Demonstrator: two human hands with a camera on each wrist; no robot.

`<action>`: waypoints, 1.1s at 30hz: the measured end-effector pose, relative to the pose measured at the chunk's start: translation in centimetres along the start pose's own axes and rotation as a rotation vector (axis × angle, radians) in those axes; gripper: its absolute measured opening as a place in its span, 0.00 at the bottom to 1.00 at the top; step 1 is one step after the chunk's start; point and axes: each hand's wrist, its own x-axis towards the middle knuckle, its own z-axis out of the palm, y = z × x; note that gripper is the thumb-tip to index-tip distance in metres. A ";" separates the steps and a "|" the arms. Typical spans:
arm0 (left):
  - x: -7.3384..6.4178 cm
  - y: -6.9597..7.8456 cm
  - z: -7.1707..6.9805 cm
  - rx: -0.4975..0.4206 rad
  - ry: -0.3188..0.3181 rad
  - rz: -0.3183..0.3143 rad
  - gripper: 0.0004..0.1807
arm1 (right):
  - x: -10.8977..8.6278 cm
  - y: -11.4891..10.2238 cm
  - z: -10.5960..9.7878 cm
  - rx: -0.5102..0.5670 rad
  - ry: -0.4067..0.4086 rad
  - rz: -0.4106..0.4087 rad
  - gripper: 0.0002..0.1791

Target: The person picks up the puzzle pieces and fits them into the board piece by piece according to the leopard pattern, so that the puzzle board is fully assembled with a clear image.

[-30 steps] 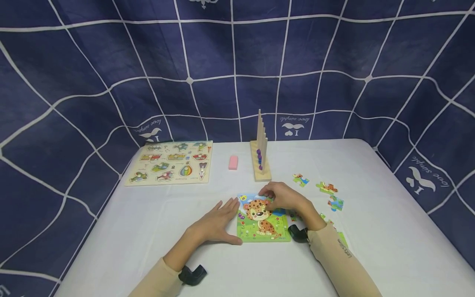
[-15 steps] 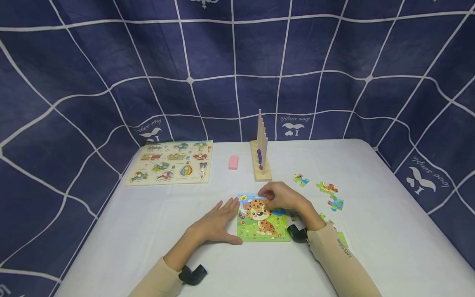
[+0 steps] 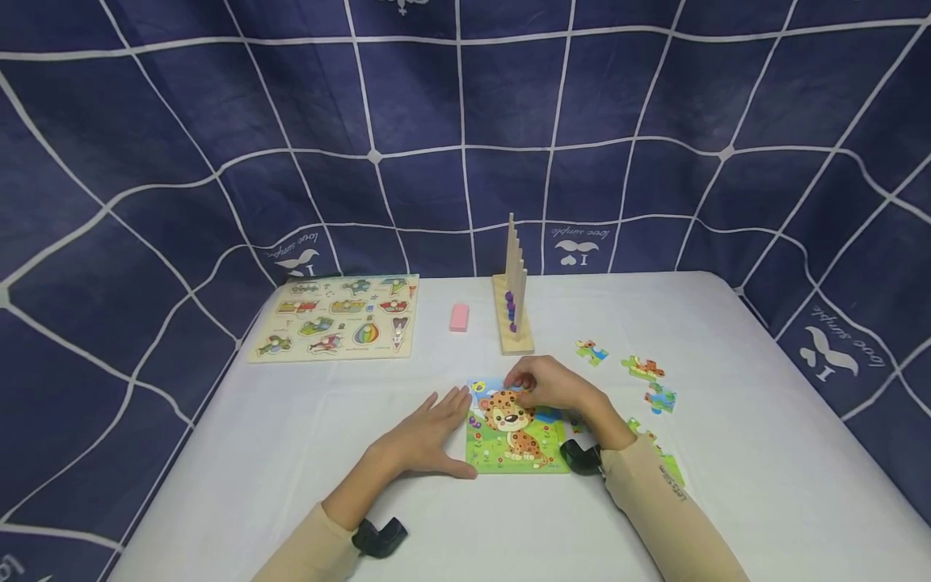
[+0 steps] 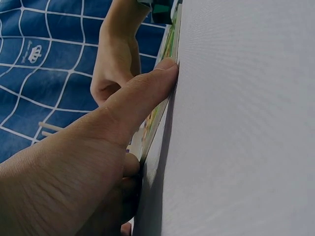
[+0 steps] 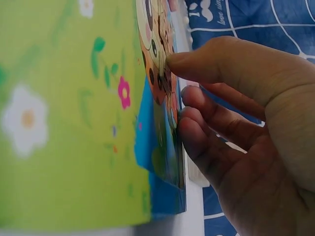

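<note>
A square jigsaw puzzle [image 3: 494, 457] with a cartoon leopard on green grass lies in front of me. Along its left edge rests my left hand [image 3: 425, 436], fingers spread and straight, with the thumb at the near left corner. The left wrist view shows that thumb [image 4: 142, 91] against the board's side. Over the puzzle's far right part, my right hand [image 3: 556, 384] pinches a puzzle piece [image 5: 169, 91] at the leopard's head. In the right wrist view the thumb is on its face and the fingertips are at its far edge; part of the piece is hidden.
Loose puzzle pieces [image 3: 643, 369] lie to the right, some partly behind the right forearm. Beyond the puzzle stand a wooden peg stand [image 3: 516, 343] with purple and blue beads and a pink block [image 3: 459, 318]. A wooden picture board [image 3: 349, 331] lies at back left, before a blue curtain [image 3: 407, 194].
</note>
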 end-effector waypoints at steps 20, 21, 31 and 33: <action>-0.1 0.0 0.0 0.000 0.004 0.006 0.67 | 1.0 -0.3 0.5 -0.023 -0.038 0.025 0.13; -0.1 0.0 0.0 0.000 0.004 0.006 0.67 | 1.0 -0.4 0.4 -0.023 -0.038 0.027 0.13; -0.1 0.0 0.1 0.009 0.006 0.002 0.67 | 0.5 -0.2 0.2 0.022 -0.024 0.053 0.15; -0.1 0.0 0.1 0.007 0.005 0.000 0.67 | 0.4 -0.2 0.1 0.021 -0.020 0.052 0.16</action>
